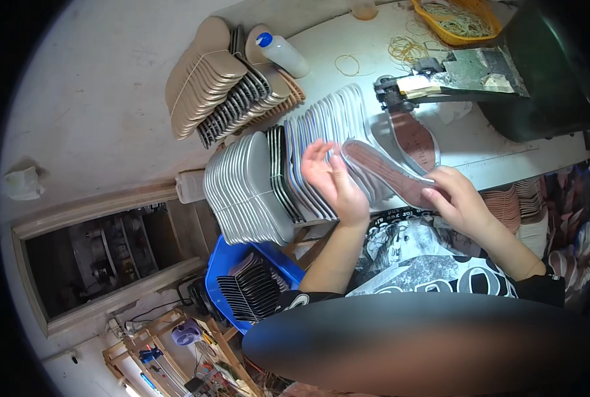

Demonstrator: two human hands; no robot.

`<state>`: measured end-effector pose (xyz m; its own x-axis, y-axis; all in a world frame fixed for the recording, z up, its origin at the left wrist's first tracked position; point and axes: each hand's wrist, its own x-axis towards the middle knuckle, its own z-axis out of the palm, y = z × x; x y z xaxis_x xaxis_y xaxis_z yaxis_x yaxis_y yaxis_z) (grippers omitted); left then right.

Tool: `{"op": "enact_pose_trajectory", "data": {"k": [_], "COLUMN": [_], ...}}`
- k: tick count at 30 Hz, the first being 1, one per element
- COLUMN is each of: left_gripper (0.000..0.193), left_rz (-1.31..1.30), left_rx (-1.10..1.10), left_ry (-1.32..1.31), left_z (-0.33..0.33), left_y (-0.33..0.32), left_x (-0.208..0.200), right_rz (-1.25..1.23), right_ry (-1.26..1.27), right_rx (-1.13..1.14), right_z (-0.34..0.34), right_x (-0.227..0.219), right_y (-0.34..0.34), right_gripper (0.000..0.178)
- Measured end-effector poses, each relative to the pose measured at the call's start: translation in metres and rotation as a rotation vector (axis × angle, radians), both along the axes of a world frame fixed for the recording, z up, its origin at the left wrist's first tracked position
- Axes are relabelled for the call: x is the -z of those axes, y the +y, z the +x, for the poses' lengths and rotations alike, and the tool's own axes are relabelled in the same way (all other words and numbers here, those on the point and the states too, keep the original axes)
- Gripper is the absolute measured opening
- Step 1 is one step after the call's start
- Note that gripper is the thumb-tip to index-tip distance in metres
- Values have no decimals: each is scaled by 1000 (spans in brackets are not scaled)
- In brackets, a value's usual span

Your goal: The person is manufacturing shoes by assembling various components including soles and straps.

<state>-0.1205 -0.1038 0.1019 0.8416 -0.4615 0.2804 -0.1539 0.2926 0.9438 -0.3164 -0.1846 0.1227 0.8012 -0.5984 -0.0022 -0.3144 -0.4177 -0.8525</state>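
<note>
My right hand [457, 198] grips the heel end of an insole [387, 171], fingers closed around its edge. The insole has a reddish-brown face and a pale rim, and is held tilted above the table edge. Beside its other end, my left hand [335, 178] is raised with fingers apart, holding nothing. A second reddish-brown insole [417, 140] lies just beyond, partly under the metal head [395, 92] of a machine. Close behind my left hand stands a row of pale insoles [338, 109] on edge.
Tied grey insoles [239, 188] stand at the left table end, with beige bundles [206, 73] behind. A white bottle [285, 54] with a blue cap lies against them. The dark green machine body [546, 73] and a yellow basket [450, 30] are far right. A blue crate [219, 264] sits lower left.
</note>
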Motion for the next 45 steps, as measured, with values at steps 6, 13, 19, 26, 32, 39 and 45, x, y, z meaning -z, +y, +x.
{"op": "enact_pose_trajectory", "data": {"k": [6,13,19,26,32,39,45], "left_gripper": [53,67,59,49,47,42,28], "left_rz": [567,970,896,921,691,-242,-71], "left_rx": [53,180,178,226,160,586,648], "left_ry": [-621,-911,-854,-878,-440,659,700], "left_z": [22,12,15,15,22,5,-8], "left_y": [9,2,6,9,11,5,-16], "left_x": [1,20,23,22,22,-34,-61], "right_rz": [220,-179,916,236,-32,182,1054], "right_ry": [-102,-124,82,75,24,-80,-367], "right_rx": [205,121,88,-41,-174,-154,-460], "right_z": [28,61,85,71,14,-6,12], "right_x": [47,52,51,30,-59,-70,-51], "right_y": [-22,-17,-18,-18,-21,-34,-70], "right_gripper": [27,39,30,17,14,17,29]}}
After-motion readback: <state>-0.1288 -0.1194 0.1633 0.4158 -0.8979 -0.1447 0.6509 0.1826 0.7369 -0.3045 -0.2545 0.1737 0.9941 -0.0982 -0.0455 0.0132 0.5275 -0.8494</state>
